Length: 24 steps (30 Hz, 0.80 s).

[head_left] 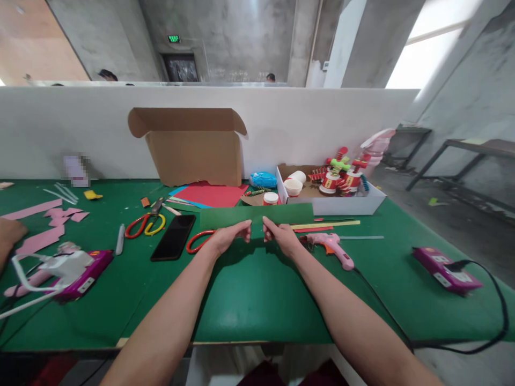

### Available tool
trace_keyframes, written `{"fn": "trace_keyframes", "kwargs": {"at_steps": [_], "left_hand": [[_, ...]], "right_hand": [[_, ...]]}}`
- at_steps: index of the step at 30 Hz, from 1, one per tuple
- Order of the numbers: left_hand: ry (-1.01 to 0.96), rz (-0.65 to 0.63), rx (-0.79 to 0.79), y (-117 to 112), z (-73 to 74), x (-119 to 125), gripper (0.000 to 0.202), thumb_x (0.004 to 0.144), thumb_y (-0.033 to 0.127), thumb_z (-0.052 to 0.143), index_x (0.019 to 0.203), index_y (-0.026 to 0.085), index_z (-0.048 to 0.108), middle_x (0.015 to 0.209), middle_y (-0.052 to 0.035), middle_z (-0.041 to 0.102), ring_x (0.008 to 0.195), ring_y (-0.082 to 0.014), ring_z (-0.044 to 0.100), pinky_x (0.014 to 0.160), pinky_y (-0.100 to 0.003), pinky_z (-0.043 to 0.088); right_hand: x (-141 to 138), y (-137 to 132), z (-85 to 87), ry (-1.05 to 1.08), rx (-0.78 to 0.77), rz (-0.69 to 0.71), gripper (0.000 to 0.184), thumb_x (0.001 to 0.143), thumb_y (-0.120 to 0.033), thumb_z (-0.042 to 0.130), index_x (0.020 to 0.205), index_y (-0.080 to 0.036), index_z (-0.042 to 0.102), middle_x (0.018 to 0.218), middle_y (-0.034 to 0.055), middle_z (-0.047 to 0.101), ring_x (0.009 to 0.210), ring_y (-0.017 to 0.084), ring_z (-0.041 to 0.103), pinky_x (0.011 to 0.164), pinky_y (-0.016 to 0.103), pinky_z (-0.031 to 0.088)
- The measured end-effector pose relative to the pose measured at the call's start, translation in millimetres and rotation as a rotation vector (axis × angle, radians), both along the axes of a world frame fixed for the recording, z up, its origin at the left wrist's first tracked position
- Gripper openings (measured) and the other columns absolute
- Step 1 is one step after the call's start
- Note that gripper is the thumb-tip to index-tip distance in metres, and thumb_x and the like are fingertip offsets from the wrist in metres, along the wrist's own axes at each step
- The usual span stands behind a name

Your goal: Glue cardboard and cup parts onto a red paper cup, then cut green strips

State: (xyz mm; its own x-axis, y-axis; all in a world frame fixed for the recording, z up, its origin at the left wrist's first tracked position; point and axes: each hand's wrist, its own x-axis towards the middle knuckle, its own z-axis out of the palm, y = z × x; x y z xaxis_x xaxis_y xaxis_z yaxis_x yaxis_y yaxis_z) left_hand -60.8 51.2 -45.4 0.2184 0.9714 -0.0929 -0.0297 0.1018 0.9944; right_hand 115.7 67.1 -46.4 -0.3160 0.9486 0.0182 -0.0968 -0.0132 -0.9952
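Observation:
A long strip of green paper [225, 216] is held up level above the table, pinched along its lower edge near the middle. My left hand [235, 236] is closed on it, thumb against the near side. Close by, my right hand [277, 232] pinches the same strip, a small gap between the two hands. Red-handled scissors [197, 241] lie partly hidden by the left hand. Right of the hands rests a pink hot glue gun [330, 247], a clear glue stick [362, 237] behind it. A black phone [174, 237] lies to the left.
Behind the strip are red paper sheets [213, 194], an open cardboard box [193, 155] and a white tray [350, 206] with paper cups and crafts. Scissors [148, 219] and pink paper scraps [40, 239] lie left, near another person's hand [10, 236]. Purple power strips [446, 271] sit both sides.

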Motion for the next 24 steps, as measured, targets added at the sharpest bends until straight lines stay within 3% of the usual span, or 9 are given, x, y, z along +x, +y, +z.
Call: {"fn": "trace_keyframes", "kwargs": {"at_steps": [9,17,24], "left_hand": [[0.056,0.026,0.037,-0.6,-5.4,11.9,0.042,0.074,0.057,0.065,0.059,0.018,0.064,0.058,-0.0029,0.059,0.058,-0.0167,0.056,0.071,-0.035,0.048],[-0.007,0.186,0.056,7.5,-5.3,-1.4,0.042,0.069,0.056,0.073,0.059,0.016,0.064,0.057,-0.0045,0.061,0.056,-0.0171,0.058,0.067,-0.034,0.049],[-0.036,0.269,0.106,8.5,4.1,-8.6,0.045,0.067,0.059,0.070,0.056,0.017,0.060,0.053,-0.0019,0.057,0.053,-0.0138,0.055,0.062,-0.029,0.047]], "right_hand": [[-5.9,-2.2,-6.4,-0.103,0.038,0.044,0.051,0.071,-0.070,0.063,0.055,-0.022,0.059,0.049,-0.0034,0.051,0.047,0.010,0.050,0.054,0.024,0.046],[3.6,10.0,-1.5,-0.066,0.012,-0.066,0.050,0.069,-0.067,0.068,0.052,-0.021,0.058,0.046,-0.0041,0.048,0.045,0.009,0.046,0.051,0.023,0.047],[13.7,17.7,5.2,-0.076,-0.019,-0.185,0.048,0.071,-0.062,0.069,0.050,-0.021,0.056,0.045,-0.0060,0.046,0.044,0.008,0.044,0.051,0.022,0.047]]}}
